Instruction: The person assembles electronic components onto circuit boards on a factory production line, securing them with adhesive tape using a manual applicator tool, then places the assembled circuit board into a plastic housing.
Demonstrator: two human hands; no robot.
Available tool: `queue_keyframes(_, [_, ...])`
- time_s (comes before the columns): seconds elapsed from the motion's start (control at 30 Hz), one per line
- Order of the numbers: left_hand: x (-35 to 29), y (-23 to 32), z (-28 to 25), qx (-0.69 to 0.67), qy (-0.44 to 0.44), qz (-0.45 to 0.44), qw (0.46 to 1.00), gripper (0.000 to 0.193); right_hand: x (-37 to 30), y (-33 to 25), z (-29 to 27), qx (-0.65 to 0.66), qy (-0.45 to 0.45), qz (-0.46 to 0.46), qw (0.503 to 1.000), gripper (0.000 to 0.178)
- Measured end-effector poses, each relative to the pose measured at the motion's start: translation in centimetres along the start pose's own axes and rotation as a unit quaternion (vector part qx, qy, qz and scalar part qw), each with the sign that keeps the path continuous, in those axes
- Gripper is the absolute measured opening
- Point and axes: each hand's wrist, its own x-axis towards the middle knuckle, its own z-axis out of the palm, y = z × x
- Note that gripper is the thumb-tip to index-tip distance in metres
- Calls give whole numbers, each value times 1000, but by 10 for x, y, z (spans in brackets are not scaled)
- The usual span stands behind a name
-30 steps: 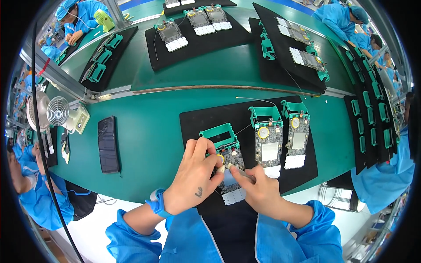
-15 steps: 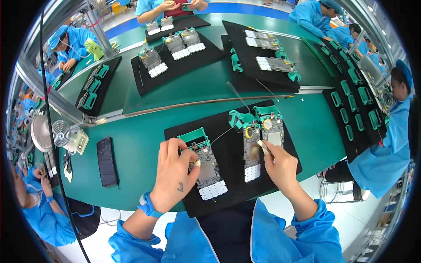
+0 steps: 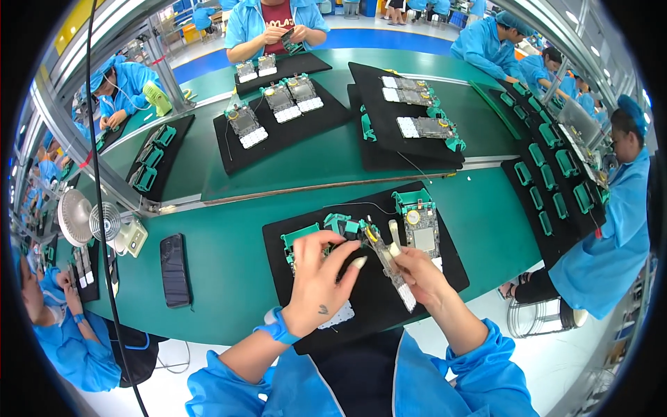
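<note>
1 board (image 3: 389, 270) held above black mat (image 3: 451, 270), green table (image 3: 229, 243), white floor (image 3: 549, 354)

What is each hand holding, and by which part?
The right hand holds a tilted circuit board by its right side, plus a pale tool, one end protruding. The left hand is by the board's green frame; whether it grips cannot be told.

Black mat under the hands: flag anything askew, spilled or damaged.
Only the middle circuit board stands out: it is tipped steeply at the right hand, while the board to its right lies flat. No spill or damage shows.
</note>
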Motion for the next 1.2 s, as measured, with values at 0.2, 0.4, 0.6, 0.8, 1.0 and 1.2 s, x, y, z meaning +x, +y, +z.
queue_keyframes(0.2, [5,-12,11,50,-7,133,990,29,-4,4,-8,3,-15,33,999,11])
queue_keyframes(0.4, [2,-25,0,-124,-56,-12,991,18,-8,15,-23,13,-32,6,999,16])
queue_keyframes(0.6, [-9,-24,18,-90,-86,21,992,18,-5,39,-15,-279,109,-228,926,24])
queue_keyframes(0.8, [-5,-18,27,-80,-116,15,990,21,-20,20,-5,-445,123,-383,800,28])
queue_keyframes(1.0, [3,-20,24,-84,-168,12,982,23,-7,12,-12,-614,28,-547,568,34])
queue_keyframes(1.2, [3,-22,23,-114,-170,4,979,24,5,10,-22,-608,0,-558,565,32])
